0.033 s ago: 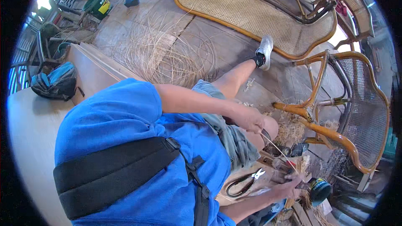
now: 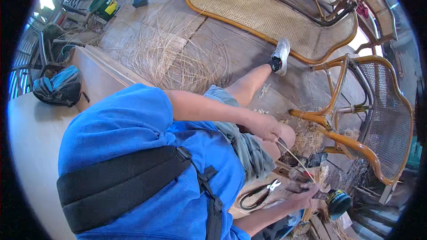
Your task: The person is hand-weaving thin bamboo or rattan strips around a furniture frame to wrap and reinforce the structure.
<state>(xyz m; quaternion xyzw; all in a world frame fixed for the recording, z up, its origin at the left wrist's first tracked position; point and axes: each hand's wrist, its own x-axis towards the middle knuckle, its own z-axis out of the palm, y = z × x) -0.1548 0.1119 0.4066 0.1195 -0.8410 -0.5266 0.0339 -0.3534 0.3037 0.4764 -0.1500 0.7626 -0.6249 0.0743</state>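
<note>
My left hand (image 2: pixel 267 129) is closed beside my bent knee, gripping one end of a thin pale rattan strip (image 2: pixel 296 158). A short dark piece shows next to the strip at these fingers, too small to name. The strip runs taut and slanting down to my right hand (image 2: pixel 307 198), whose fingers are closed around its other end. Close by that hand are a bundle of rattan strips (image 2: pixel 321 175) and a dark green container (image 2: pixel 339 203). Snips with black handles (image 2: pixel 252 199) lie with blades apart on a pale surface between my right forearm and shorts.
Ahead stand a cane-woven rattan chair (image 2: pixel 384 102) and a long woven rattan seat (image 2: pixel 267 22). Loose rattan strands (image 2: pixel 178 62) tangle on the floor, with shavings (image 2: pixel 307 138) near my knee. A backpack (image 2: pixel 60 86) rests on a board at left; a green bucket (image 2: pixel 103 6) stands farther off.
My right hand has shifted very slightly, its fingers turning a little at the strip's end. My left hand looks the same.
</note>
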